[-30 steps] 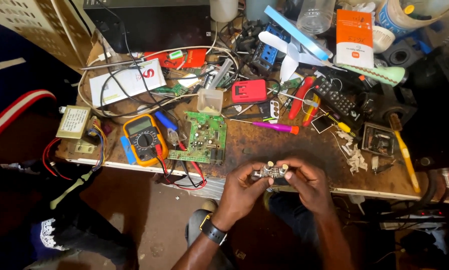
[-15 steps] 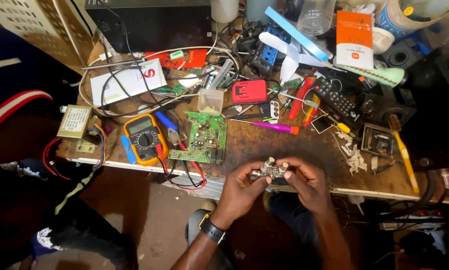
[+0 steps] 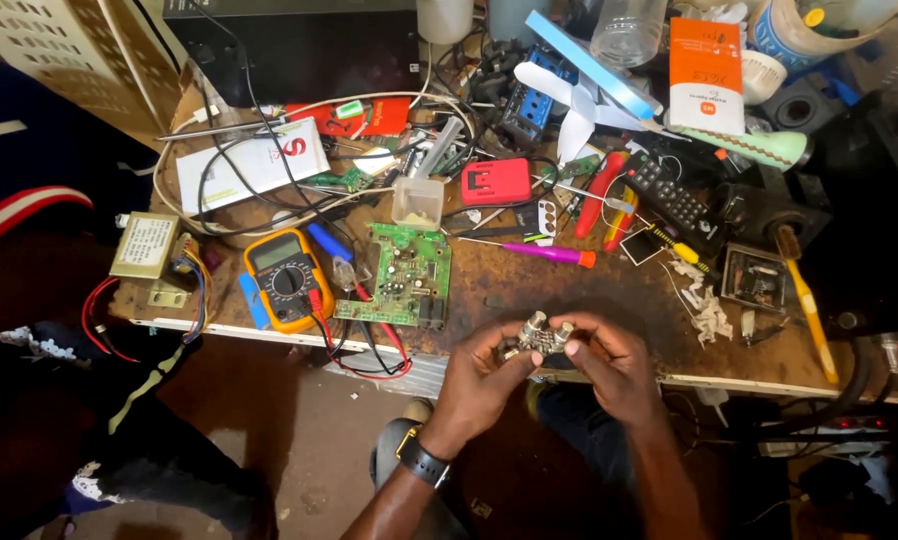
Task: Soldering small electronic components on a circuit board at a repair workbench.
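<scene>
1. Metal connector block point(image 3: 541, 335), small and silver with round barrel ends, sits pinched between both hands just over the near edge of the bench point(image 3: 529, 280).
2. Left hand point(image 3: 484, 375) grips the block's left side, thumb and fingertips closed on it; a dark wristwatch point(image 3: 424, 462) circles that wrist.
3. Right hand point(image 3: 614, 362) grasps the block's right side, fingers curled around it.
4. Green circuit board point(image 3: 401, 280) lies flat just left of the hands, near the bench's front edge.
5. Orange multimeter point(image 3: 287, 278) lies beside the board, its red and black leads looping over the near edge.
6. Beige box-shaped transformer point(image 3: 147, 245), with a pale label on top, rests at the near left corner.
7. Pink-handled screwdriver point(image 3: 544, 252) lies at mid-bench, beyond the hands.
8. Red rectangular pack point(image 3: 496, 182) lies behind it.
9. White flat box point(image 3: 254, 165) with a red mark lies toward the far left.
10. Orange-and-white upright carton point(image 3: 706, 75) stands at the far right edge.
</scene>
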